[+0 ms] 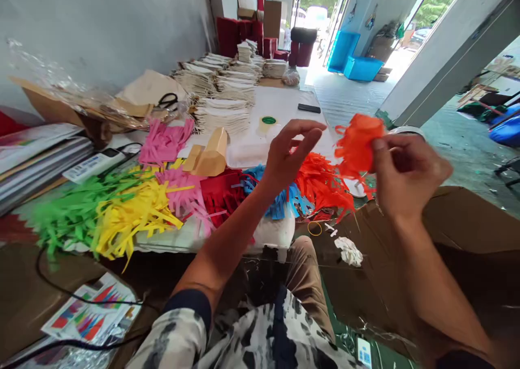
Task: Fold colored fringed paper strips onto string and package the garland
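Observation:
My right hand (412, 168) pinches a piece of orange fringed tissue paper (359, 141) between thumb and fingers, raised above the table's right end. Its cut strips hang loose and look slightly blurred. My left hand (286, 155) hovers to the left of it, fingers curved and apart from the thumb, with nothing visible between them. Just below the hands lies a heap of orange fringed paper (323, 182). Next to that heap is blue fringed paper (280, 201), partly behind my left forearm, then dark red fringed paper (221, 193).
Pink (166, 144), yellow (136, 209) and green fringed paper (77, 206) lie leftward. Behind them are stacked pale paper bundles (223, 111), black scissors (167, 101), a tape roll (268, 121) and a black object (309, 108). Crumpled white paper (348, 251) lies on brown cardboard at right.

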`<state>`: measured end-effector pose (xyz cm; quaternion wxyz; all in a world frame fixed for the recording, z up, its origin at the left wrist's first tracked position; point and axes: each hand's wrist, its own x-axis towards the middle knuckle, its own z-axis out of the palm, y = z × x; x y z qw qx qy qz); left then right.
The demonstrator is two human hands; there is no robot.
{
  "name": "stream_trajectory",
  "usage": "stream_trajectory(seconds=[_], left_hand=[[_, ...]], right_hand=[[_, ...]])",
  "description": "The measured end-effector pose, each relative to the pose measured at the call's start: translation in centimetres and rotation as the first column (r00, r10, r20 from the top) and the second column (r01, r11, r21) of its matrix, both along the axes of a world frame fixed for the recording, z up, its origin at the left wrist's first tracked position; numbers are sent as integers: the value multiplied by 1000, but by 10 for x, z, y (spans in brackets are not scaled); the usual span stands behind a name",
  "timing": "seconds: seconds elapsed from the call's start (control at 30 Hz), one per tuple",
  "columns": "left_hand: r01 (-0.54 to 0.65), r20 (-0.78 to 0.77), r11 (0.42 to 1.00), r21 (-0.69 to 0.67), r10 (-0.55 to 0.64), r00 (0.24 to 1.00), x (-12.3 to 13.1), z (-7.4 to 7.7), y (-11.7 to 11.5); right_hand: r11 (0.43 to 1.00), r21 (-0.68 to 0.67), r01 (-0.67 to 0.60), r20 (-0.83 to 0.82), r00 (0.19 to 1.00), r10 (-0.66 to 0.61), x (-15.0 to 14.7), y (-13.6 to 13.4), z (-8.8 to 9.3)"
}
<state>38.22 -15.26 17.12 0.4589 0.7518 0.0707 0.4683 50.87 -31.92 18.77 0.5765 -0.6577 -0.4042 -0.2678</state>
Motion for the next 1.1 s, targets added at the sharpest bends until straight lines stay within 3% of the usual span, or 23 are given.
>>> stream_trajectory(seconds=[0.1, 0.17, 0.27, 0.37, 0.43, 0.53, 0.63, 0.73, 0.8, 0.87, 0.93, 1.03, 1.1], left_hand=[[100, -4, 993, 56, -100, 995, -26, 14, -30], [60, 14, 995, 78, -61, 998, -38, 12, -40], [-61, 82, 989, 132, 51, 995, -51, 4, -41], [-59, 85, 963, 263, 38, 996, -66, 3, -36], [34, 28, 952, 303, -45, 999, -78, 7, -33], [357, -147, 914, 195, -332, 932, -96, 13, -32], [581, -276, 805, -118, -589, 760, -106, 15, -33], [606, -263, 713, -353, -697, 667, -107, 9, -34], [564, -269, 726, -395, -678, 684, -107, 4, -33], [470, -315, 777, -419, -610, 727, -109, -1, -30], [398, -367, 787, -471, -586, 723, -112, -6, -25], [386, -442, 751, -536, -640, 629, -117, -16, -10], [387, -538, 787, -480, -613, 579, -119, -27, 3]], right_hand=[[994, -106, 27, 40, 999, -23, -43, -12, -11], [988, -155, 24, 92, 996, -10, -61, -18, -14], [979, -204, 20, 151, 988, 11, -79, -25, -16], [971, -237, -19, 138, 989, 53, -92, -32, -17], [962, -257, -87, 85, 990, 112, -96, -37, -17], [939, -239, -246, -82, 969, 233, -95, -44, -17], [844, -222, -488, -281, 861, 423, -87, -48, -24], [641, -206, -740, -557, 627, 545, -85, -53, -41], [581, -76, -810, -696, 461, 551, -88, -59, -54], [606, 71, -792, -752, 357, 555, -90, -68, -63], [644, 144, -751, -786, 308, 535, -90, -76, -66], [698, 148, -701, -843, 279, 459, -85, -83, -68], [726, 94, -681, -871, 297, 391, -79, -81, -74]])
